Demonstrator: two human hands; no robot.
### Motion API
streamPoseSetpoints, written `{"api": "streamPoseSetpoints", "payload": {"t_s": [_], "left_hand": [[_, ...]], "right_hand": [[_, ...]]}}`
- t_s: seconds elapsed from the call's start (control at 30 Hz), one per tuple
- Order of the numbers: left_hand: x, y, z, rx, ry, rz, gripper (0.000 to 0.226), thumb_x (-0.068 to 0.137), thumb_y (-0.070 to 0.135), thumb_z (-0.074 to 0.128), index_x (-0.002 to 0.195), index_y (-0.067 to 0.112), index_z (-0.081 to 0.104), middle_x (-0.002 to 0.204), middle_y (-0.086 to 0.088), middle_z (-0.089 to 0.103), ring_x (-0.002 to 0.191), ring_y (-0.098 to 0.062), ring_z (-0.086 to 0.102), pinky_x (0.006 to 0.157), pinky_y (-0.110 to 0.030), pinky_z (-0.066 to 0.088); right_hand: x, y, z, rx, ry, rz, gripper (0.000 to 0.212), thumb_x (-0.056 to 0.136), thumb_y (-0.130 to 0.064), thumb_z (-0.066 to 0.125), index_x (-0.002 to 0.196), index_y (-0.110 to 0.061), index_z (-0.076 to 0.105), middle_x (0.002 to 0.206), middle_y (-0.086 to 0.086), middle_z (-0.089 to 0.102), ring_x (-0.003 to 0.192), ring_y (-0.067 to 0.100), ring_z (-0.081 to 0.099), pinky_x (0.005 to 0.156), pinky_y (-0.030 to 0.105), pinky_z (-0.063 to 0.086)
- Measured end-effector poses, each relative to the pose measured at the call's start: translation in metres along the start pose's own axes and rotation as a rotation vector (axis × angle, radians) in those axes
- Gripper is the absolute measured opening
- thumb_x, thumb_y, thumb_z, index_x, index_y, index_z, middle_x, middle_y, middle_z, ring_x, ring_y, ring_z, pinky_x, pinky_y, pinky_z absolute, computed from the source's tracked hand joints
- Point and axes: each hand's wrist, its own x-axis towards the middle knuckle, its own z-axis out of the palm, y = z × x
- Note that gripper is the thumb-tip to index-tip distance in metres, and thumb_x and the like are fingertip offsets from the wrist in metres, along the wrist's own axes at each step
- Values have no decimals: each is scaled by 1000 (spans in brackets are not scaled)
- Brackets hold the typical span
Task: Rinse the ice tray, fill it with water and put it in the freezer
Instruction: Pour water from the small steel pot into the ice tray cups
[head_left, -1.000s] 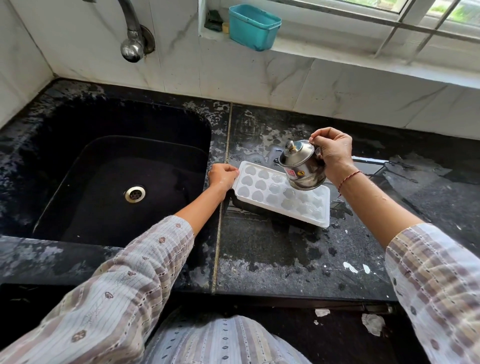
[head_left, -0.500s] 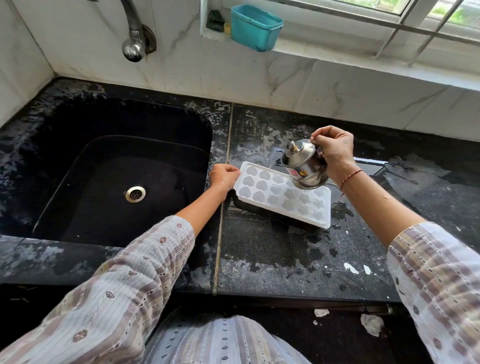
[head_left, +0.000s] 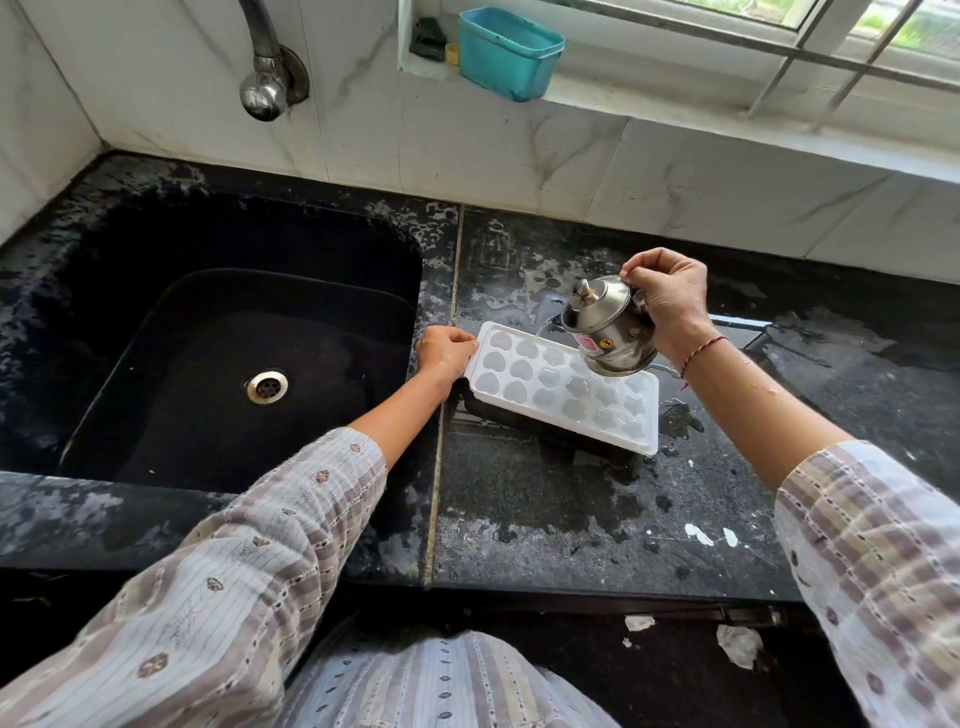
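Hands: left (head_left: 445, 353) grips tray (head_left: 561, 387) end; right (head_left: 670, 304) holds tilted pot (head_left: 605, 332)
Risk: overpouring floods surface (head_left: 519, 499); tray may slide

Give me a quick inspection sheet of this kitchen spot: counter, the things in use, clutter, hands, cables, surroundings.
Surface: black stone counter, wet, with white specks.
Job's things: white plastic ice tray with heart-shaped cells lies on the counter beside the black sink; small lidded steel pot is tilted above it, a thin stream leaving its spout.
Clutter: scraps of white paper on the dark ledge below.
Grippers: left hand grips the tray's end; right hand holds the pot.
Cables: nothing seen.
Surroundings: steel tap, teal plastic tub on the window sill, marble wall tiles.
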Motion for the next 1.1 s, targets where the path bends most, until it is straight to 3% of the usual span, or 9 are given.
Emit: {"api": "streamPoseSetpoints", "payload": {"t_s": [0.47,0.6,0.77,1.1], "left_hand": [[-1,1,0,1,-7,-9,10,88,9,63,91,6,71,101,-13,70,102,-26,65,91,-41,55],[0,0,0,-3,-15,0,10,88,8,62,91,6,71,93,-9,67,94,-21,63,91,-41,55],[0,0,0,3,-3,4,12,88,9,62,94,5,72,104,-13,70,97,-21,63,92,-40,55],[-1,0,0,-2,-1,-1,11,88,9,63,94,6,71,104,-13,70,98,-22,64,92,-40,55]], "right_hand": [[2,-1,-1,-2,0,2,33,77,12,54,60,-15,60,60,-5,60,60,4,52,54,11,45],[4,1,-1,30,6,2,35,75,15,53,58,-15,60,46,-14,59,52,0,51,54,12,44],[4,2,-1,27,-1,5,35,75,14,53,58,-15,60,45,-15,59,52,0,50,53,12,44],[1,6,-3,96,0,49,33,77,13,54,60,-14,60,45,-14,58,56,2,51,57,13,44]]}}
